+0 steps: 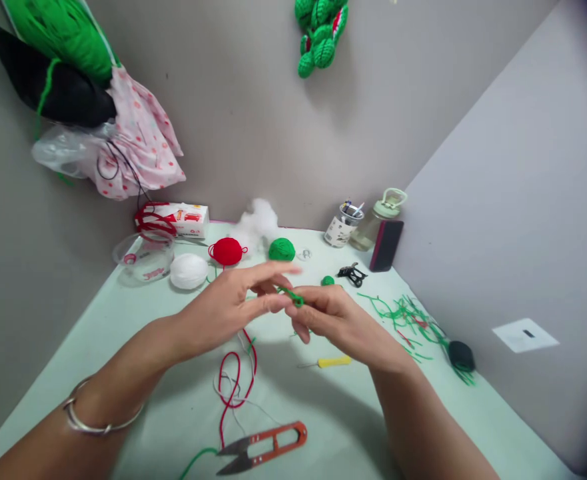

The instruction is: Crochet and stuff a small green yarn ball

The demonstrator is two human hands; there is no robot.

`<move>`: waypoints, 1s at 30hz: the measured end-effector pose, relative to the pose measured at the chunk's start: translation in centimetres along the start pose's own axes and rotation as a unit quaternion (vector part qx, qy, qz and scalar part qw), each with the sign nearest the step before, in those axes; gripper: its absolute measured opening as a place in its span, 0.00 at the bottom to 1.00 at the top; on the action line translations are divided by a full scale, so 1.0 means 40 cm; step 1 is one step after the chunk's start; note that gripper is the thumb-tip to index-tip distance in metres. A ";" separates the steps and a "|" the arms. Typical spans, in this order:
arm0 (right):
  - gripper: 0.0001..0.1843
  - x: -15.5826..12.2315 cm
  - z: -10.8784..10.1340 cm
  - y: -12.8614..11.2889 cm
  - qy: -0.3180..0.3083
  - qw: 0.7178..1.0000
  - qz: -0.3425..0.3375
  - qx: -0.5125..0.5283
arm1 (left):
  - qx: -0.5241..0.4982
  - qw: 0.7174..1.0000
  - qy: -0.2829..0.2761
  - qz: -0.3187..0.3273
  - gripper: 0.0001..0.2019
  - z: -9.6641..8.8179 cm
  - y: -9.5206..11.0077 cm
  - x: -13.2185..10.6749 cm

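Note:
Above the middle of the table, both hands meet at a small looped piece of green yarn (297, 299). My right hand (334, 319) pinches it between thumb and forefinger, the other fingers curled beneath. From the left, my left hand (238, 297) has its thumb against the yarn, which runs in between its fingers; its forefinger is stretched out above and smeared by motion. A yellow-handled crochet hook (334, 362) lies on the table below the hands. Nearer to me are orange thread snips (278, 443), beside loose red yarn (222, 400) and thin white yarn.
Red (227, 251), white (188, 271) and green (282, 249) yarn balls stand behind the hands, near white stuffing (258, 223). A black claw clip (353, 274), phone (387, 246), bottle (368, 230) and pen cup (342, 228) are back right. Green yarn scraps (403, 317) lie at right.

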State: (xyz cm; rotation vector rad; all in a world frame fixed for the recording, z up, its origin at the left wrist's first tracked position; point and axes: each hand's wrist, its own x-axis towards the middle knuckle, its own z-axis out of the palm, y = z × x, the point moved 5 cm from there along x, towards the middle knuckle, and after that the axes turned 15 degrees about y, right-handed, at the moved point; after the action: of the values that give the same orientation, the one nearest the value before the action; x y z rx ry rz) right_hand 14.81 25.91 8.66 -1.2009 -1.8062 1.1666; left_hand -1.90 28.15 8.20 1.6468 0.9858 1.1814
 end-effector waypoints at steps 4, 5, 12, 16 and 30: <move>0.15 0.009 -0.035 0.026 0.042 0.998 0.043 0.025 | 0.084 0.995 0.031 0.037 0.11 -0.048 -0.019 0.023; 0.16 0.012 -0.044 0.035 0.058 0.997 0.047 0.030 | 0.099 0.994 0.033 0.035 0.11 -0.062 -0.027 0.030; 0.15 0.040 -0.161 0.071 0.291 0.941 0.011 0.174 | 0.149 0.988 0.038 -0.014 0.12 -0.144 -0.071 0.054; 0.13 0.047 -0.239 0.091 0.412 0.872 -0.020 0.264 | 0.104 0.993 0.026 -0.047 0.16 -0.152 -0.075 0.057; 0.14 0.012 -0.022 0.018 0.278 0.942 -0.124 -0.141 | -0.442 0.860 0.137 -0.216 0.09 0.044 -0.102 0.017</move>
State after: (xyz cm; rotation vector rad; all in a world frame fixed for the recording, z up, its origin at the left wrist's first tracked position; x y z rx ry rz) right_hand 15.67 26.75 8.36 -1.2565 -1.6443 0.3720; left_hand -0.50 29.74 4.22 0.5049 0.7374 1.2857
